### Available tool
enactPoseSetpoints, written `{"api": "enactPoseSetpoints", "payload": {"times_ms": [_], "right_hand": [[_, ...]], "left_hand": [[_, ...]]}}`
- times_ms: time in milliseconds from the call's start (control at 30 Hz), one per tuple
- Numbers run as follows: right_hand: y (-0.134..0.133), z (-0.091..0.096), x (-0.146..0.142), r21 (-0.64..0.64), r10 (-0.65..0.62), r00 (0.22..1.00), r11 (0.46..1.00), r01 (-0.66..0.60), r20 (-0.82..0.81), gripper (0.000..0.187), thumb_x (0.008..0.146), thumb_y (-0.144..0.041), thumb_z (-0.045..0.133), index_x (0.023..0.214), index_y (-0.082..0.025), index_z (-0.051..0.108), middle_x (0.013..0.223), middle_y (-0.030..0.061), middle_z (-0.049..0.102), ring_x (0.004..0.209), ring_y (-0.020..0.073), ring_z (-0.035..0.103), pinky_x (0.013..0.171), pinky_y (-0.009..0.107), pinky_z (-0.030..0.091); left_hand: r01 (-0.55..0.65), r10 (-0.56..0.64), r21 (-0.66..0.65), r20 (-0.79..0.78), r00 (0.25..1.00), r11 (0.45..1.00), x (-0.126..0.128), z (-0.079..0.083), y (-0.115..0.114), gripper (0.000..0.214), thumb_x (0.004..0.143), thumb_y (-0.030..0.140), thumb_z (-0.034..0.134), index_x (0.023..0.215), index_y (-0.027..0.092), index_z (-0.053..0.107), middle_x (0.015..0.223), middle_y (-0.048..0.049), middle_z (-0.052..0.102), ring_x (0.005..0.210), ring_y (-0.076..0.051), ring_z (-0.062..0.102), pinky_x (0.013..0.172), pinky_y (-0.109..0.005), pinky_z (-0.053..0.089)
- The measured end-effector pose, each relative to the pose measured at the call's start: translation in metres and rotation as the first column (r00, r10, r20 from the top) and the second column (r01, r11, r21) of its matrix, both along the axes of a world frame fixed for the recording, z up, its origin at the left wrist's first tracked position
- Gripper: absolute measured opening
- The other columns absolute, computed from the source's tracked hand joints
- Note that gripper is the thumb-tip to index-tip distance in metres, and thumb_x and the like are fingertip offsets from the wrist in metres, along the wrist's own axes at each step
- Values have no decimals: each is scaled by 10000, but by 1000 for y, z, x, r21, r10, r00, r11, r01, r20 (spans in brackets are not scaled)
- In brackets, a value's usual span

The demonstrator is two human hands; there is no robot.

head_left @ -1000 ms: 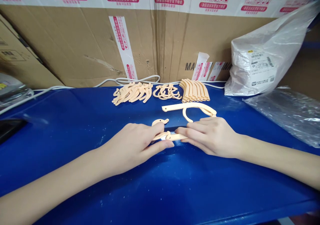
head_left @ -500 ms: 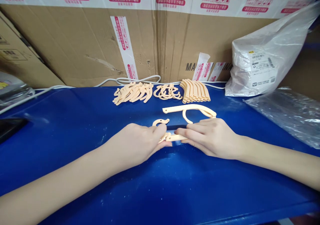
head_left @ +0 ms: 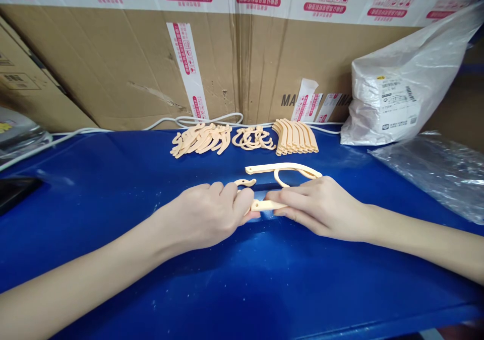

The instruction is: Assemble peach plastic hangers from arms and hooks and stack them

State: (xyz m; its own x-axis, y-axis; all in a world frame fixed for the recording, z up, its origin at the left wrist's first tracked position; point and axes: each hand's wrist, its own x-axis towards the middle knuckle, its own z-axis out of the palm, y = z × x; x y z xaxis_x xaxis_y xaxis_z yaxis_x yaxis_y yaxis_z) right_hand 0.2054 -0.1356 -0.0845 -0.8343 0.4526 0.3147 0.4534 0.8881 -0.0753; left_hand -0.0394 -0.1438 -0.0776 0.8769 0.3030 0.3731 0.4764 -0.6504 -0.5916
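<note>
In the head view, my left hand [head_left: 215, 209] is closed at the left end of a cream plastic hanger arm [head_left: 266, 205]. A small joint with a round hole shows at my left fingertips; the rest is hidden by my fingers. My right hand [head_left: 319, 206] pinches the other end of this arm between thumb and fingers. A hook [head_left: 247, 182] pokes out just beyond my left knuckles; whether it joins the held piece I cannot tell. Behind my right hand lies another folding hanger [head_left: 282, 168], its long arm and curved hook partly covered by the hand.
Along the back of the blue table [head_left: 189, 289] lie a heap of short curved pieces [head_left: 202, 139], several hooks [head_left: 252, 138] and a neat row of hanger arms [head_left: 296, 137]. Behind them run a white cable [head_left: 159, 123] and cardboard boxes [head_left: 128, 68]. Plastic bags [head_left: 397, 93] stand right; a dark object [head_left: 17, 191] lies left.
My left fingers have closed further over the joint, hiding more of it and of the hook. The hanger behind my right hand has shifted slightly left and down.
</note>
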Motion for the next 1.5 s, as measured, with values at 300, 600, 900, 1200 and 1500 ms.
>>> {"api": "enactPoseSetpoints", "payload": {"times_ms": [300,600,900,1200,1500], "right_hand": [[2,-1,2,-97,-15,1000,995,13,-13,289,991,-269,421,1184,-162,608,911,29,726,711,132,656,639,237,461],[-1,-4,1,12,-4,1000,1000,4,26,319,1008,-307,368,1169,-168,606,858,28,716,636,132,637,577,251,445],[-7,0,-5,222,52,999,973,-54,11,328,1010,-273,365,1129,-137,639,715,6,657,578,126,590,549,270,432],[6,8,7,244,-20,968,966,82,-249,234,947,-296,505,940,-149,687,878,74,676,775,163,598,687,301,465],[22,0,11,16,-194,945,978,206,-263,201,937,-266,504,996,-158,662,1037,82,688,992,197,609,863,348,438]], "left_hand": [[12,-10,-54,34,999,998,1,-2,0,334,989,345,396,757,157,545,550,12,492,449,-155,496,426,-288,308],[51,-43,-124,68,997,991,3,-5,1,406,1005,432,314,784,166,526,563,18,530,458,-155,536,436,-292,342],[39,38,-343,214,976,939,12,0,-13,375,1010,196,244,734,185,498,580,12,511,538,-158,526,481,-278,336],[6,74,-332,228,971,943,8,2,-10,398,1017,239,259,725,173,521,563,10,482,518,-157,507,452,-279,305],[7,32,-211,181,983,977,4,-2,-3,393,1024,234,290,716,157,523,561,8,482,569,-162,484,450,-275,271]]}}
